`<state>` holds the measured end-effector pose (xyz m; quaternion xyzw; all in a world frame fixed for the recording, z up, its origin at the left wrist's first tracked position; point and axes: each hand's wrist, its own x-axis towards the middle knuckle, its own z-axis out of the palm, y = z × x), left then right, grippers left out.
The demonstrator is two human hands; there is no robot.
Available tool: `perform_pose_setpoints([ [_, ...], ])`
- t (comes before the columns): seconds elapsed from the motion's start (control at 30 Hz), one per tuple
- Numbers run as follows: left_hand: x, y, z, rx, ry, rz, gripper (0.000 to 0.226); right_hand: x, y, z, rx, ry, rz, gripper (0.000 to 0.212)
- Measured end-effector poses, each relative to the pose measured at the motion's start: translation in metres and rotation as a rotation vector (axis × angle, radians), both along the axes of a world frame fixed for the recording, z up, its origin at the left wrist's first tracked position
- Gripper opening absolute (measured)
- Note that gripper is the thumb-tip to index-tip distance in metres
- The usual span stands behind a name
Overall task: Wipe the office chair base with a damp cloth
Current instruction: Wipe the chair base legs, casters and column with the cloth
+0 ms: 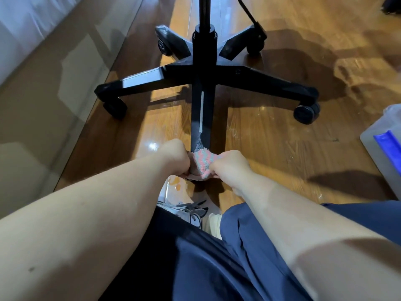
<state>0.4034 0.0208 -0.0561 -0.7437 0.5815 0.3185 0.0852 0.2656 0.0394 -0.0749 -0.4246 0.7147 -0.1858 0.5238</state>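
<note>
A black five-legged office chair base (204, 74) stands on the wooden floor, its central column rising out of view. One leg (201, 118) points straight toward me. A fluffy pink-and-grey striped cloth (202, 164) is wrapped over that leg's near end, hiding its caster. My left hand (175, 157) grips the cloth's left side and my right hand (230, 166) grips its right side, both fists closed on it. The leg shows a grey smear just above the cloth.
A grey and blue plastic container (384, 144) stands at the right edge. A clear floor mat (65, 105) covers the floor on the left, beside a white wall. Black casters (306, 112) sit at the other leg ends. My shoe (191, 211) and blue trousers are below.
</note>
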Motion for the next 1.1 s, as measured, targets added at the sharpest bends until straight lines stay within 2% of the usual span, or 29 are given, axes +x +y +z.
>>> perform_pose_setpoints([
  [0.1,0.003,-0.006,0.000,0.059,-0.010,-0.044,0.018,0.002,-0.002,0.000,0.143,-0.137,-0.014,0.021],
  [0.2,0.005,-0.003,0.002,0.217,0.248,0.120,0.016,-0.003,-0.008,0.003,0.161,-0.117,-0.059,0.019],
  [0.3,0.010,-0.005,0.010,0.379,0.435,0.216,0.025,-0.015,-0.022,0.005,-0.082,-0.060,-0.155,0.024],
  [0.37,0.018,-0.010,0.018,0.477,0.449,0.185,0.031,-0.014,-0.028,0.011,-0.212,-0.085,-0.187,0.025],
  [0.4,0.022,-0.014,0.022,0.472,0.442,0.157,0.030,-0.011,-0.031,0.012,-0.213,-0.104,-0.199,0.026],
  [0.43,0.026,-0.018,0.023,0.400,0.445,0.163,0.025,-0.005,-0.031,0.011,-0.176,-0.130,-0.211,0.027],
  [0.5,0.030,-0.029,0.021,0.122,0.499,0.309,0.016,0.010,-0.026,0.007,-0.081,-0.158,-0.187,0.036],
  [0.57,0.025,-0.037,0.015,-0.071,0.581,0.506,0.020,0.023,-0.017,-0.001,-0.075,-0.064,-0.075,0.043],
  [0.67,0.012,-0.046,0.004,-0.095,0.727,0.666,0.020,0.031,-0.016,-0.010,-0.153,0.021,-0.088,0.048],
  [0.8,0.003,-0.069,-0.004,-0.211,1.048,0.855,0.020,0.035,-0.062,-0.010,-0.085,-0.156,-0.297,0.045],
  [0.9,0.001,-0.091,-0.011,-0.269,1.173,0.838,0.020,0.032,-0.111,-0.007,-0.101,-0.262,-0.393,0.040],
  [1.0,-0.003,-0.110,-0.020,-0.352,1.090,0.737,0.024,0.032,-0.161,-0.006,-0.117,-0.154,-0.270,0.037],
  [1.07,-0.004,-0.120,-0.027,-0.433,1.032,0.709,0.025,0.034,-0.189,0.008,-0.117,-0.383,-0.314,0.024],
  [1.1,-0.004,-0.124,-0.029,-0.465,1.041,0.729,0.025,0.036,-0.204,0.008,-0.173,-0.377,-0.314,0.020],
])
